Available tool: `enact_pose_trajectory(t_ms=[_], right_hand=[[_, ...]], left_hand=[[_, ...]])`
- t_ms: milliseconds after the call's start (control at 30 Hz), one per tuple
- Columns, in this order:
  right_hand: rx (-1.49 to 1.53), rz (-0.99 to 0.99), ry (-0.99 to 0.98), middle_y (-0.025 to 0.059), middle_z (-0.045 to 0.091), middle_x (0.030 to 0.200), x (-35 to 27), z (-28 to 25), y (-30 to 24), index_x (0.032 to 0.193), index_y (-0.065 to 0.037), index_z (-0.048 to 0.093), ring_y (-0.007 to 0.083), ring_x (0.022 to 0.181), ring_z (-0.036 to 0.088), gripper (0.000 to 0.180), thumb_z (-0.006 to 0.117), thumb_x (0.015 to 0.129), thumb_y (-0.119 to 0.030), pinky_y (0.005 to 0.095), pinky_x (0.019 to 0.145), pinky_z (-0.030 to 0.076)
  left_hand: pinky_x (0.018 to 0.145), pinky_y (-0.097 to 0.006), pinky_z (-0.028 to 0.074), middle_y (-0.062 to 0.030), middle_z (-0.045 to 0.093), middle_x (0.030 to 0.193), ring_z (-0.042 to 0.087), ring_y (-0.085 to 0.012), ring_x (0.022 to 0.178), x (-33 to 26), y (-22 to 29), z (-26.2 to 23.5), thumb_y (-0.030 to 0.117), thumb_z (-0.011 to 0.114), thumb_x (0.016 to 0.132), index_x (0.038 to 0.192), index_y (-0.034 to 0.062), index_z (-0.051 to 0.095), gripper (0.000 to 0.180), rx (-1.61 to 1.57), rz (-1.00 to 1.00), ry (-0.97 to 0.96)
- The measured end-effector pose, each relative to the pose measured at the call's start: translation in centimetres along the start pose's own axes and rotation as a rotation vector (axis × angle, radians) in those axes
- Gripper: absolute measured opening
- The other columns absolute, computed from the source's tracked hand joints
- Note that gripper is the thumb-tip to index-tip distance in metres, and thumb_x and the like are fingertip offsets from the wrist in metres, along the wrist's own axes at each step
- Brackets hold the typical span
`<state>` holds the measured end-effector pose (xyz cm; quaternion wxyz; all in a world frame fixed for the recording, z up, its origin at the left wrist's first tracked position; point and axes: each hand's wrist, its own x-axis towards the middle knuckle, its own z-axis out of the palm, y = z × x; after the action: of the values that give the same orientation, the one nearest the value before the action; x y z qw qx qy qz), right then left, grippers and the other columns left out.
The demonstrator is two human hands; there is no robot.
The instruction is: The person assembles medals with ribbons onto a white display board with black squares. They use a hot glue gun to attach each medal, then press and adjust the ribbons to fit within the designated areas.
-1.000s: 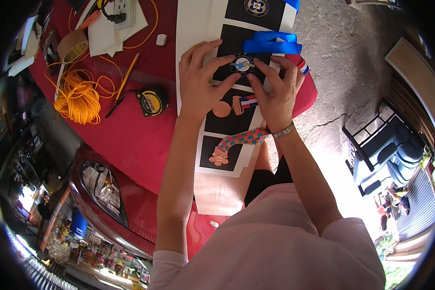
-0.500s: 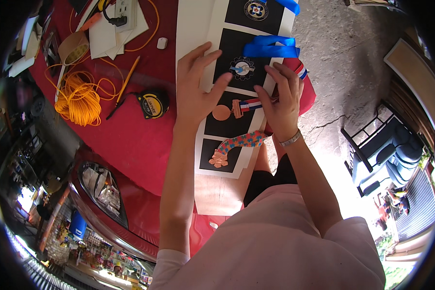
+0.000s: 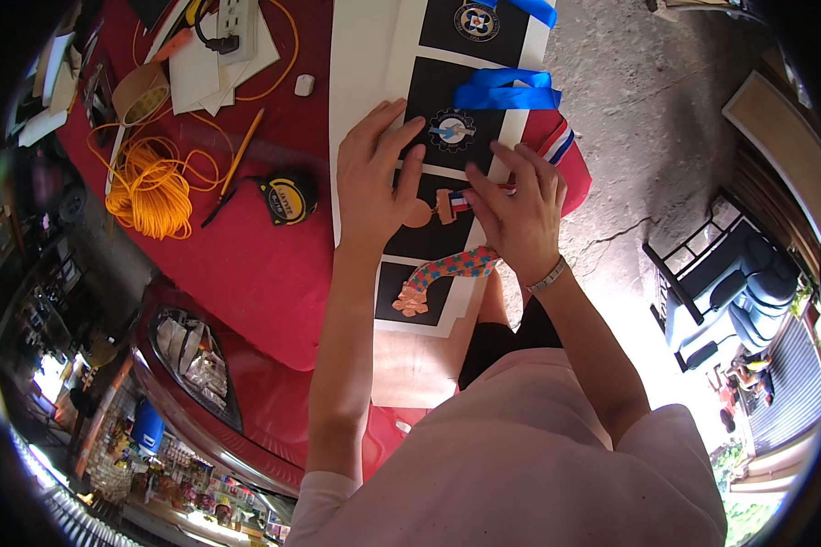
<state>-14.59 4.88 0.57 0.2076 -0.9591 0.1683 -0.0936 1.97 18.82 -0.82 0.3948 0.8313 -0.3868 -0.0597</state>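
A long white board (image 3: 365,55) with black panels lies in front of me, a medal on each panel. My left hand (image 3: 374,178) is over its left side, fingers stretched and apart, thumb beside a round gear-edged medal (image 3: 452,133) with a blue ribbon (image 3: 506,91). Its palm edge is close to a round copper medal (image 3: 417,213). My right hand (image 3: 527,205) hovers at the board's right edge, fingers loosely bent and apart, over the copper medal's red, white and blue ribbon (image 3: 558,144). Nearer me rests a flower-shaped copper medal (image 3: 410,299) on a puzzle-patterned ribbon (image 3: 456,264).
On the red cloth (image 3: 274,255) at left are a tape measure (image 3: 287,198), a pencil (image 3: 243,155), a bundle of orange cord (image 3: 150,191), a tape roll (image 3: 141,94) and a power strip (image 3: 238,32). Another round medal (image 3: 477,20) lies at the board's far end. A blue-grey chair (image 3: 748,283) stands at right.
Both hands have come slightly toward me. My right hand has shifted a little left, over the striped ribbon, and my left hand is closer to the round copper medal.
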Motion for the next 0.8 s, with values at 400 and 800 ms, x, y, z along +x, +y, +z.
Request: enact_pose_trajectory(t_ms=[400,800], right_hand=[[0.088,0.091,0.153,0.0011,0.063,0.104,4.7,1.0,1.9,0.110,-0.017,0.075,0.0255,0.099,0.058,0.026,0.081,0.085,-0.018,0.0420,0.084,0.042],[0.278,0.060,0.066,0.0024,0.062,0.099,2.7,-0.1,2.6,0.096,-0.013,0.067,0.0258,0.091,0.058,0.015,0.076,0.087,-0.007,0.0414,0.081,0.042]], left_hand=[[0.104,-0.043,0.048,-0.0130,0.067,0.132,0.061,-0.0337,0.125,-5.7,2.6,-2.2,0.006,0.069,0.094,0.119,0.0077,0.074,0.025,0.002,-0.217,0.098],[0.103,-0.043,0.048,-0.0121,0.066,0.133,0.060,-0.0336,0.127,-6.3,3.9,-0.3,0.006,0.069,0.094,0.116,0.0066,0.075,0.023,0.022,-0.218,0.073]])
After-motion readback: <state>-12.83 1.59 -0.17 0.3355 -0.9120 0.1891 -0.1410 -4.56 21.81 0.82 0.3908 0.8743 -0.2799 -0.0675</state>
